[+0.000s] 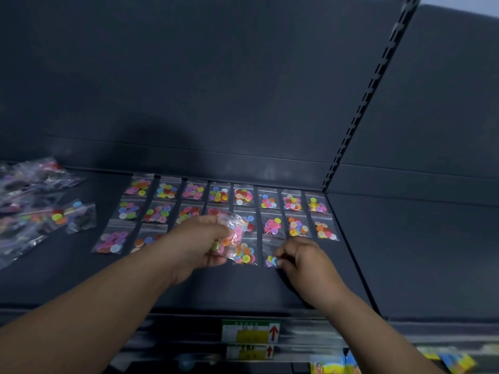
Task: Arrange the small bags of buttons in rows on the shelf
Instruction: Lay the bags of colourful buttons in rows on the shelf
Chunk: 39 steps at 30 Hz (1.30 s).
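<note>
While the left grip (199, 241) curls round a crinkled clear plastic bag (235, 230) of round, bright buttons, raised just above the rows, the right grip (302, 257) pinches the near corner of a flat bag (270, 257) lying on the dark matte shelf (270, 290). Beyond both grips lie 2 rows of 8 square bags (292, 203) each. The left grip hides part of the nearest row. Far to its left a glossy loose heap (35, 201) blurs, cut by the frame edge. Below the wrists, yellow price labels (251, 332) smear unreadably.
</note>
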Available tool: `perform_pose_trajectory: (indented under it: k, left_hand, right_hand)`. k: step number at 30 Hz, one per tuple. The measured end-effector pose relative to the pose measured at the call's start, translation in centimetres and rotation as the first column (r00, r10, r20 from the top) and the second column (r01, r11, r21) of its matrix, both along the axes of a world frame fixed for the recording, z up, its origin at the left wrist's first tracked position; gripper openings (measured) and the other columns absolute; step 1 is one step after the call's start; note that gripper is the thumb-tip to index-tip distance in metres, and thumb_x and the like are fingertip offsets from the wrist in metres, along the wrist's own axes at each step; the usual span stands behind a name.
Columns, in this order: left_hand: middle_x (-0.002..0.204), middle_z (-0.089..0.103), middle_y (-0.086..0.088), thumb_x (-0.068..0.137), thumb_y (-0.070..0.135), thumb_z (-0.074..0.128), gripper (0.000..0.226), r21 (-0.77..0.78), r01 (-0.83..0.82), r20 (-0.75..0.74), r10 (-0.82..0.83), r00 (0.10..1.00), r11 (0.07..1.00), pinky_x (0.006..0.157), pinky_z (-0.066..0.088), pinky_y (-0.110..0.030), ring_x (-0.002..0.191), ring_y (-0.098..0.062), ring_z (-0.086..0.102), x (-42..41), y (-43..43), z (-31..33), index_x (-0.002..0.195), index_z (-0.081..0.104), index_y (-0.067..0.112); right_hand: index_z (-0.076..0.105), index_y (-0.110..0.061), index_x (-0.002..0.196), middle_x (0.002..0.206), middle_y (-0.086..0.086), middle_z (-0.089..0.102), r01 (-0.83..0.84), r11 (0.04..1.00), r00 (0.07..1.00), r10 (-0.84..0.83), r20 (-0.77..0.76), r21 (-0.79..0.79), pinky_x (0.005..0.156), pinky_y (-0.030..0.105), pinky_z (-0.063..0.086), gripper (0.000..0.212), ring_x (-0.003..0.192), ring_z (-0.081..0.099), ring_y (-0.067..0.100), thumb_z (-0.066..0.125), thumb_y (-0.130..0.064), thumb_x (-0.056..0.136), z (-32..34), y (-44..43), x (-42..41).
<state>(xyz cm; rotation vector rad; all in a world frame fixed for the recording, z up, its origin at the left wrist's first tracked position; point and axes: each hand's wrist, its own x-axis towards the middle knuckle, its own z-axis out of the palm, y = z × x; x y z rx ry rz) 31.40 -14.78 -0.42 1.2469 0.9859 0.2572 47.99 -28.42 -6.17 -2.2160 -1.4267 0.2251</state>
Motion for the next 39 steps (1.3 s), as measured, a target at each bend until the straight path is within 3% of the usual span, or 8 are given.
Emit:
perform_pose_trajectory:
  k: [10,14,21,25,29,32,34,39]
  left_hand:
    - [0.101,0.068,-0.008,0.087,0.002,0.061,0.011,0.021,-0.032,0.057,0.031,0.998,0.999,0.057,0.056,-0.024,0.089,-0.019,0.066,1.1,-1.0,0.0,0.093,0.062,0.011]
    - [0.081,0.066,0.000,0.083,0.007,0.068,0.012,0.117,-0.038,0.049,0.033,0.998,0.992,0.063,0.048,-0.025,0.071,-0.012,0.059,2.2,-2.0,0.0,0.081,0.061,0.017]
    - [0.088,0.070,-0.010,0.085,0.008,0.067,0.009,0.189,0.096,0.054,-0.108,0.993,0.977,0.080,0.053,-0.036,0.080,-0.022,0.066,4.2,-3.9,0.1,0.081,0.062,0.014]
    - [0.101,0.063,0.005,0.091,0.019,0.060,0.014,0.469,0.285,-0.140,-0.249,0.958,0.836,0.083,0.049,-0.027,0.091,-0.010,0.059,4.2,-4.0,-0.9,0.104,0.060,0.020]
    - [0.119,0.056,0.004,0.094,0.021,0.054,0.029,0.718,0.468,-0.364,-0.295,0.883,0.515,0.087,0.041,-0.022,0.105,-0.012,0.052,4.1,-4.2,-2.0,0.123,0.055,0.020]
    - [0.126,0.053,0.004,0.095,0.026,0.049,0.032,0.793,0.572,-0.512,-0.279,0.812,0.211,0.097,0.034,-0.025,0.116,-0.014,0.042,4.3,-4.4,-2.7,0.127,0.053,0.022]
    - [0.142,0.042,0.008,0.097,0.030,0.044,0.038,0.773,0.623,-0.575,-0.283,0.767,0.119,0.107,0.021,-0.026,0.130,-0.013,0.031,4.4,-4.6,-3.1,0.134,0.047,0.024]
    - [0.157,0.016,0.008,0.099,0.034,0.038,0.049,0.704,0.709,-0.665,-0.310,0.679,0.043,0.113,0.000,-0.026,0.144,-0.010,0.009,4.5,-4.9,-3.8,0.147,0.028,0.029]
  right_hand:
    - [0.062,-0.018,0.080,0.079,-0.008,0.057,0.110,0.986,0.963,-0.075,-0.257,0.124,0.065,0.014,0.043,0.009,0.072,0.054,0.007,0.061,-0.019,0.089,1.6,0.0,-1.2]
    - [0.064,-0.010,0.085,0.072,0.001,0.059,0.220,0.957,0.652,0.000,-0.759,0.189,0.061,0.022,0.046,0.011,0.064,0.052,0.009,0.061,-0.019,0.090,3.7,0.5,-2.5]
    - [0.066,-0.010,0.081,0.072,0.008,0.068,0.340,0.930,0.361,0.010,-0.933,0.141,0.061,0.028,0.045,0.012,0.061,0.059,0.017,0.064,0.001,0.083,3.9,-0.6,-1.0]
    - [0.064,-0.008,0.080,0.071,0.009,0.071,0.446,0.890,0.430,-0.122,-0.895,0.093,0.063,0.028,0.048,0.009,0.065,0.061,0.020,0.064,0.001,0.083,3.5,-2.6,1.3]
    - [0.059,-0.008,0.078,0.077,0.010,0.070,0.501,0.865,0.559,-0.287,-0.778,0.041,0.059,0.027,0.055,0.012,0.064,0.066,0.019,0.068,-0.001,0.081,2.3,-3.6,3.0]
    - [0.055,-0.019,0.094,0.090,-0.003,0.064,0.473,0.877,0.852,-0.480,-0.208,-0.084,0.066,0.027,0.046,0.019,0.084,0.062,0.020,0.068,-0.022,0.082,1.6,-4.2,3.5]
    - [0.058,-0.019,0.107,0.101,0.000,0.061,0.429,0.902,0.903,-0.428,0.018,-0.051,0.071,0.028,0.046,0.024,0.093,0.060,0.023,0.064,-0.023,0.084,1.5,-4.4,3.2]
    - [0.069,-0.016,0.100,0.099,0.002,0.063,0.194,0.981,0.978,-0.195,0.070,0.028,0.078,0.020,0.041,0.015,0.099,0.055,0.020,0.063,-0.017,0.087,0.4,-4.2,2.6]
